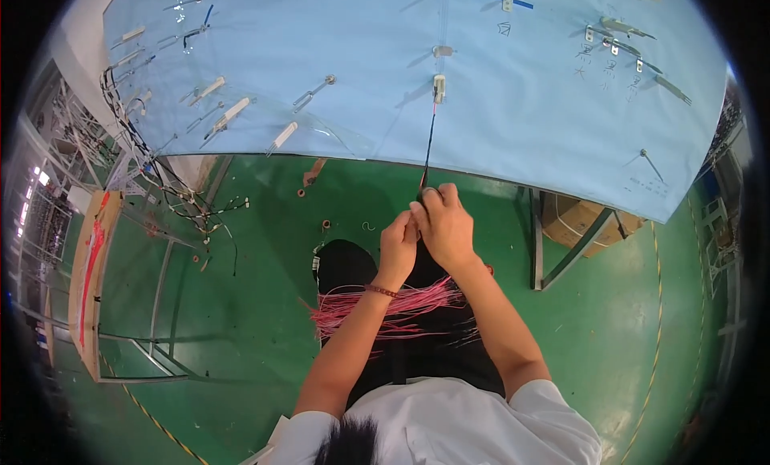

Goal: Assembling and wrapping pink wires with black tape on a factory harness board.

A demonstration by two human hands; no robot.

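A thin black cable (430,144) with some red wire showing runs down from a small white holder (439,88) on the blue board (385,56). My right hand (446,228) is closed around its lower end, just past the board's near edge. Close against it, my left hand (399,248) is pinched shut at the same spot; what its fingers hold is hidden. The cable looks stretched straight between the holder and my hands. Across my lap, under my forearms, lies a bundle of pink wires (385,311).
White holders (232,114) and metal pegs (329,80) stand up from the board. Dark wires (172,188) hang off its left end. At left stands a wooden board (87,280) with red strands on a metal frame. A cardboard box (581,223) sits beneath the board, behind a metal leg (536,240).
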